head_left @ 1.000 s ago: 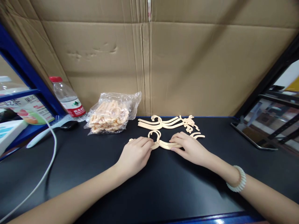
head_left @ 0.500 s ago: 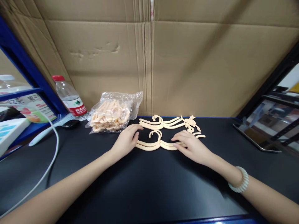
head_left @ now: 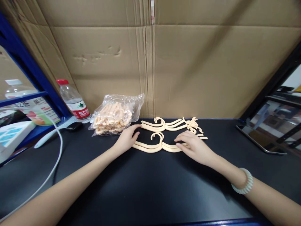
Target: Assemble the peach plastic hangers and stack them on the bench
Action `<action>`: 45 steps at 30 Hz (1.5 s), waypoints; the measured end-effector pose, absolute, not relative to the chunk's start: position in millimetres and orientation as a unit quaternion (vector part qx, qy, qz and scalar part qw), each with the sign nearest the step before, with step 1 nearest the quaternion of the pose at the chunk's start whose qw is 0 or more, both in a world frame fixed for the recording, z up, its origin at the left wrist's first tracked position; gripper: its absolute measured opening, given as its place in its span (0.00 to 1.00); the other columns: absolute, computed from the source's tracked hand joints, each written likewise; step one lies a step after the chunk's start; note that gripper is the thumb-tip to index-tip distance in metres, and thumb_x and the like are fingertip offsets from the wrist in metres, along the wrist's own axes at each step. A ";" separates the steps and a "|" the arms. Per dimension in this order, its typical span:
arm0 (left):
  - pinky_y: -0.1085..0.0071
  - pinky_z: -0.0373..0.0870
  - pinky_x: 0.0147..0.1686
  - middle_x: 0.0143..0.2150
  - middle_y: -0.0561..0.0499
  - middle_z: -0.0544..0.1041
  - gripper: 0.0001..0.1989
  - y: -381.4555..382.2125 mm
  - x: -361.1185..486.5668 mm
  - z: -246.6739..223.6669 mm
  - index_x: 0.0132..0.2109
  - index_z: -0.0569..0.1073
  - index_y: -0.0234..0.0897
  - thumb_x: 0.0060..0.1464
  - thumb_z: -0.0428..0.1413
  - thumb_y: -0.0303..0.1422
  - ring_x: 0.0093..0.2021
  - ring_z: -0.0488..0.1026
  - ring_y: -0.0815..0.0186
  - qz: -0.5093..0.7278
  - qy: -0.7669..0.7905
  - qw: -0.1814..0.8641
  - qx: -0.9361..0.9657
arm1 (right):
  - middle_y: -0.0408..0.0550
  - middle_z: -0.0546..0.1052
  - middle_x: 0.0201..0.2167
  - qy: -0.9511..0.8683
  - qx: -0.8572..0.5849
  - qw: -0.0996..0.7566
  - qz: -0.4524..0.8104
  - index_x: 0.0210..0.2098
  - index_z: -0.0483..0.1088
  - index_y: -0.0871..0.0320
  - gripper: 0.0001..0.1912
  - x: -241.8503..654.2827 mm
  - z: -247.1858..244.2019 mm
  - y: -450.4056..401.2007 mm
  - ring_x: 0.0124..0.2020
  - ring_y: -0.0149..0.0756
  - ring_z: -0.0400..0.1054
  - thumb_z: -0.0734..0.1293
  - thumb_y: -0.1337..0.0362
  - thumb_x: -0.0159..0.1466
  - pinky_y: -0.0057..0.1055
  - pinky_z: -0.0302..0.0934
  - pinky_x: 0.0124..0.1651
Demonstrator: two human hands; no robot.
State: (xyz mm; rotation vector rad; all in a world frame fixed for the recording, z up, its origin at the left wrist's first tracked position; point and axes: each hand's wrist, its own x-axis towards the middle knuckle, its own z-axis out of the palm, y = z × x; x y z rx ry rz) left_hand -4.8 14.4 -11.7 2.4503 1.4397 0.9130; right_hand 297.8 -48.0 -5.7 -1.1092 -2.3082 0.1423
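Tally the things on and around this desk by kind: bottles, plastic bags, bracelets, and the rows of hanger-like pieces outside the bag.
Red-capped bottle: 1
White-capped bottle: 1
Clear plastic bag: 1
Bracelet: 1
Rows of hanger-like pieces: 2
Total: 6

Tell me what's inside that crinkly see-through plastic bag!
The clear, crinkled plastic bag holds a pile of peach-coloured, curved pieces. The upper ones show through; those beneath are covered, so I can't count them.

So there's creased brown cardboard (head_left: 105, 56) standing behind a black table (head_left: 150, 188), a blue frame (head_left: 25, 59) on the left, a dark rack (head_left: 279, 81) on the right, and a soft diagonal shadow across the cardboard's right half.
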 end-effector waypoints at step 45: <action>0.60 0.67 0.45 0.36 0.45 0.76 0.07 28.9 11.2 -12.6 0.35 0.73 0.35 0.53 0.50 0.26 0.41 0.72 0.56 0.273 0.475 0.054 0.835 | 0.52 0.71 0.37 -0.871 -0.443 0.134 -0.162 0.37 0.74 0.56 0.13 375.7 -21.1 27.0 0.37 0.42 0.62 0.59 0.73 0.62 0.34 0.57 0.37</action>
